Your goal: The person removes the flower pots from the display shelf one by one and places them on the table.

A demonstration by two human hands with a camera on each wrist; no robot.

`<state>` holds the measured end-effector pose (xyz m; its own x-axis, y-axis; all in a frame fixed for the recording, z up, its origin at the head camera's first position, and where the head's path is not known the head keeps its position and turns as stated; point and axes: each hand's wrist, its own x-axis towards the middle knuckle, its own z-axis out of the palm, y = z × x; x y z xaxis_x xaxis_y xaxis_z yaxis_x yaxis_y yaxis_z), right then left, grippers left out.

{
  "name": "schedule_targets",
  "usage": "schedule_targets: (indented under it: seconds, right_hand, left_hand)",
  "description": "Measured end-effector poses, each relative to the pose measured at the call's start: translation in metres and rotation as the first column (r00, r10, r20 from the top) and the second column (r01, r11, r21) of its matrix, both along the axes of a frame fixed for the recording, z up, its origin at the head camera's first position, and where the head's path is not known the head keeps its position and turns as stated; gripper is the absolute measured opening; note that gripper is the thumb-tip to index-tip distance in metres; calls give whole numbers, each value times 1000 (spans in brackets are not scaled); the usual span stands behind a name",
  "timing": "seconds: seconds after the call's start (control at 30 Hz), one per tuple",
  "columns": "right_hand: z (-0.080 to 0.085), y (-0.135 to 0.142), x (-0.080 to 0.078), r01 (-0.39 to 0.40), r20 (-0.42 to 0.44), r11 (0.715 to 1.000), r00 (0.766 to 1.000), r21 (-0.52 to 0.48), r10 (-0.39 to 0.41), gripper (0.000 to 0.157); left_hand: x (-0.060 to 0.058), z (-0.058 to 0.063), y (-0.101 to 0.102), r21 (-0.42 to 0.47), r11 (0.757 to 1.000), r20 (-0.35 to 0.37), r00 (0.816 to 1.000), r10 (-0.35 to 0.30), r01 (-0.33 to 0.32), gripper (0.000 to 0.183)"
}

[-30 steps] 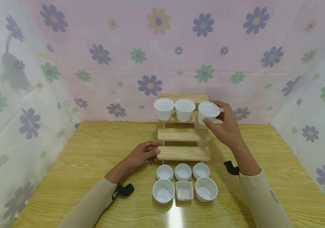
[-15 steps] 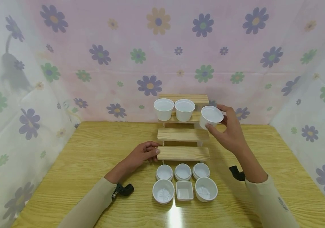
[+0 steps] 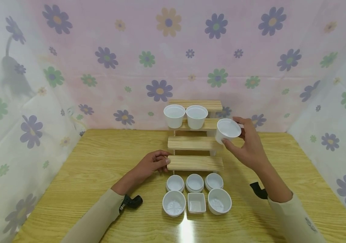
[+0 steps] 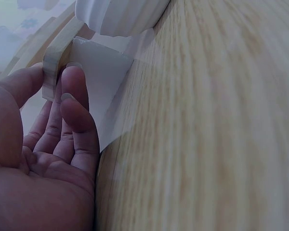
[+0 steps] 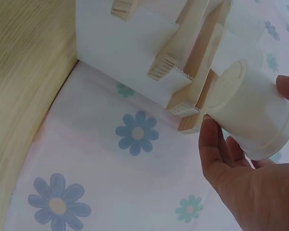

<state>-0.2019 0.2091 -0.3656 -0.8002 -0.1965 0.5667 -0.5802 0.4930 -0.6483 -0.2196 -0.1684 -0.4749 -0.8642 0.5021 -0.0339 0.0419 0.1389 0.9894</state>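
A white cup (image 3: 228, 131) is held by its side in my right hand (image 3: 250, 148), off the right end of a stepped wooden rack (image 3: 195, 143), level with its middle boards. In the right wrist view the cup (image 5: 254, 108) is tilted, its base toward the rack's board ends. Two matching cups, a left one (image 3: 174, 116) and a right one (image 3: 196, 117), stand side by side on the second board from the top. My left hand (image 3: 150, 165) pinches the left end of the lowest board (image 4: 52, 67) between thumb and fingers.
Before the rack, three small round white bowls (image 3: 195, 183) stand in a row. Nearer are two larger round pots, one at left (image 3: 174, 204) and one at right (image 3: 219, 201), with a square dish (image 3: 196, 203) between them. Flowered cloth (image 3: 112, 84) encloses the table (image 3: 112, 141).
My right hand has drawn the white cup away from the rack's second board, down and to the right, toward me. My left hand keeps its place on the lowest board.
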Motion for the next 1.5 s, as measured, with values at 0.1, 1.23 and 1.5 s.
schedule_targets:
  seconds: [0.1,1.23,1.5]
  right_hand:
    - [-2,2,3,5,-6,1000,1000,18,-5,78]
    - [-15,19,38,4,-23,991,1000,133,-1,81]
    - [-19,25,46,8,-4,984,1000,176,-7,83]
  left_hand:
    - [1,1,0,0,1000,0,1000,0,0,40]
    - [2,3,0,1,1000,3,1000,-3,3,41]
    - [0,-1,0,-4,1000,-1,1000,0,0,38]
